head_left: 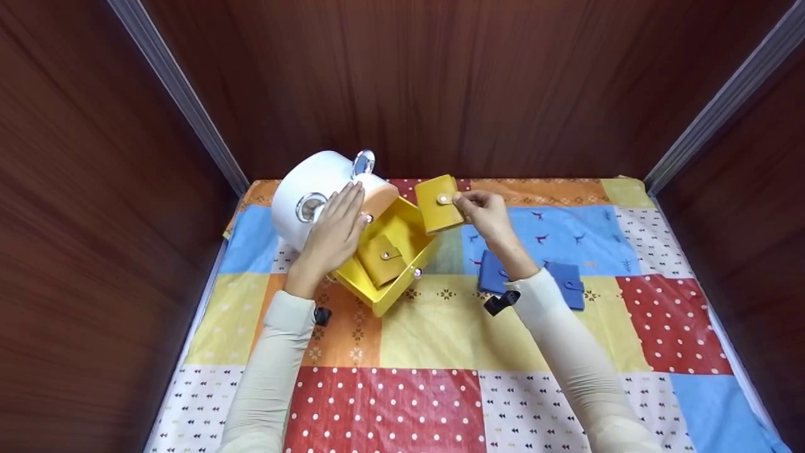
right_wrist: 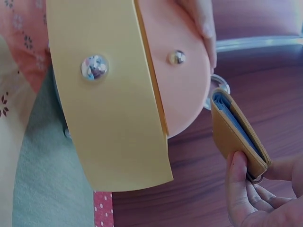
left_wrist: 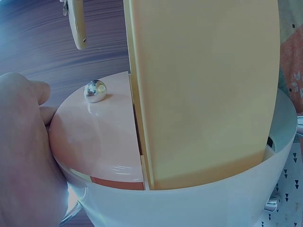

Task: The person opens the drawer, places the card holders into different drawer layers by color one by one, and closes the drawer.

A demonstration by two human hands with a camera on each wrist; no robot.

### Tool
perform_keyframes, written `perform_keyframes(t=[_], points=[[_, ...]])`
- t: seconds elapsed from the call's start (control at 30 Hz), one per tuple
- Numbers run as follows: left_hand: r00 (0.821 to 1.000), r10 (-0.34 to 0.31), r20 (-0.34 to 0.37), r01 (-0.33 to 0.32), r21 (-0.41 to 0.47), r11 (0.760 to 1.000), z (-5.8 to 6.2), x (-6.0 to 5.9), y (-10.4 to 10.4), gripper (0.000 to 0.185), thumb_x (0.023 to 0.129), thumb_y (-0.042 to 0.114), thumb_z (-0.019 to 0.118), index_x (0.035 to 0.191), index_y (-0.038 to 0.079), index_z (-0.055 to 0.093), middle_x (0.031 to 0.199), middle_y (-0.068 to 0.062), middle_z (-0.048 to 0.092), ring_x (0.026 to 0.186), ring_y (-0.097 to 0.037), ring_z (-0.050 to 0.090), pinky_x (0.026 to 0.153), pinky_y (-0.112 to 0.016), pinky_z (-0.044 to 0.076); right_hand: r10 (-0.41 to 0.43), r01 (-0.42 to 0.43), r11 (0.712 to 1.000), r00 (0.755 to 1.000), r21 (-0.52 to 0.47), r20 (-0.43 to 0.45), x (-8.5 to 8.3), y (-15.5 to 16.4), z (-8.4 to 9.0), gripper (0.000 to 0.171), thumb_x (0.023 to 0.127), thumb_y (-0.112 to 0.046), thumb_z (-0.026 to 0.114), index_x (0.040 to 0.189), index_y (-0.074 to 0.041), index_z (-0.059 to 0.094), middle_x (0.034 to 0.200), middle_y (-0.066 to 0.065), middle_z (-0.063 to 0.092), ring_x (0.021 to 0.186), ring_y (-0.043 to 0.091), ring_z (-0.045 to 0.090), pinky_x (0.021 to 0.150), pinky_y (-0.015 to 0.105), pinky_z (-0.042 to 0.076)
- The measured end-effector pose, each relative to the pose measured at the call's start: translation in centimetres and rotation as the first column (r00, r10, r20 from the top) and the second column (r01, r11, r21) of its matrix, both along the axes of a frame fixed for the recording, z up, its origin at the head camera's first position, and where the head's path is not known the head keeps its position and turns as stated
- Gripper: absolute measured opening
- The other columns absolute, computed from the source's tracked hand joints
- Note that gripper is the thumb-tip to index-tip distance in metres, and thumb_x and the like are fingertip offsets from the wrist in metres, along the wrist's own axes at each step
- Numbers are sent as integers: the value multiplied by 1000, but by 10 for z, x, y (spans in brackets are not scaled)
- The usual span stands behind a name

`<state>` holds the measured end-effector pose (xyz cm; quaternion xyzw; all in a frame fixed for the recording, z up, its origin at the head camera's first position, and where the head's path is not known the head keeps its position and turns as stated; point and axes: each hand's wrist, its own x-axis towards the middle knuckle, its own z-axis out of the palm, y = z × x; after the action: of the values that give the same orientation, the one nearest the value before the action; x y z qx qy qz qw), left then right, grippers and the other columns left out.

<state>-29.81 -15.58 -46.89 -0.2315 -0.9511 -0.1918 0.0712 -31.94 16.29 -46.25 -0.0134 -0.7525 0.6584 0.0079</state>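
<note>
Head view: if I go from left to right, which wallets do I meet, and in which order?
Mustard wallet lying in the yellow drawer → bright yellow wallet held by the right hand → left blue wallet → right blue wallet.

There are two yellow wallets (head_left: 434, 214) (head_left: 377, 267), two blue wallets (head_left: 490, 272) (head_left: 566, 277), one white cabinet (head_left: 308, 173), two drawer fronts (right_wrist: 109, 132) (right_wrist: 173, 90) and two knobs (right_wrist: 93, 67) (right_wrist: 177, 57).

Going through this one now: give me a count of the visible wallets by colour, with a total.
Yellow: 2 (held wallet in the right hand, boxed wallet inside the yellow drawer)
Blue: 2 (blue wallets, both on the patchwork cloth)
Total: 4
</note>
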Motion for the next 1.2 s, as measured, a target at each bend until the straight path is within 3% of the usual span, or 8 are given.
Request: perform_keyframes(t=[0.67, 1.2], points=[[1000, -2, -3, 2, -5, 1000, 0, 0, 0, 60, 117, 31, 32, 170, 4, 20, 179, -10, 17, 168, -28, 13, 139, -43, 4, 25, -24, 999, 1000, 46, -5, 4, -20, -3, 27, 104, -16, 69, 113, 9, 73, 78, -6, 65, 71, 4, 59, 64, 16, 53], [1000, -13, -12, 13, 25, 1000, 0, 0, 0, 60, 117, 31, 33, 169, 4, 21, 179, -11, 19, 168, -29, 13, 139, -43, 4, 89, -89, 994, 996, 71, 6, 7, -34, -14, 28, 105, -15, 69, 116, 10, 73, 83, -3, 71, 72, 4, 66, 65, 16, 60]])
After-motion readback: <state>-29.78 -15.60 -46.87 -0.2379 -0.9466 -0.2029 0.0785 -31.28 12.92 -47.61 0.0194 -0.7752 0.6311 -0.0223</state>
